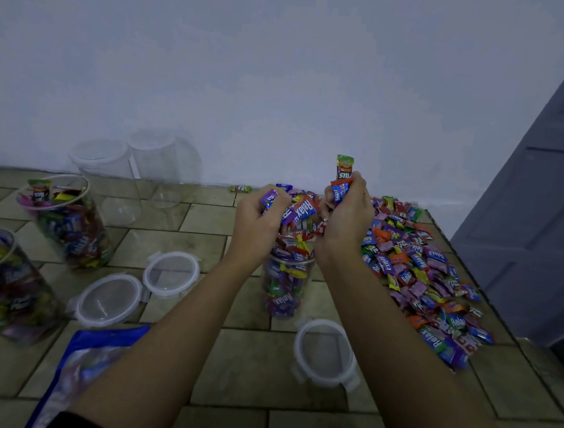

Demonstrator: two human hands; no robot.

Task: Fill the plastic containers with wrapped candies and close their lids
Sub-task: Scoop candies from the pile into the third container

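Candies (74,233) fill two lidless jars (56,206) (11,248); left grip (256,218) and right grip (345,219) clench handfuls (303,210) over a third (290,259); two (106,181) (165,169) stand empty.

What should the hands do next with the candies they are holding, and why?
Probably open both hands and let the candies drop: the left hand and right hand grip handfuls right above the open container, which looks almost full, and a lid lies beside it.

Dim, bluish cast, flat light, weak shadows. Wide-angle bowing at edges. Left jars (2,278) blurred, centre sharper.
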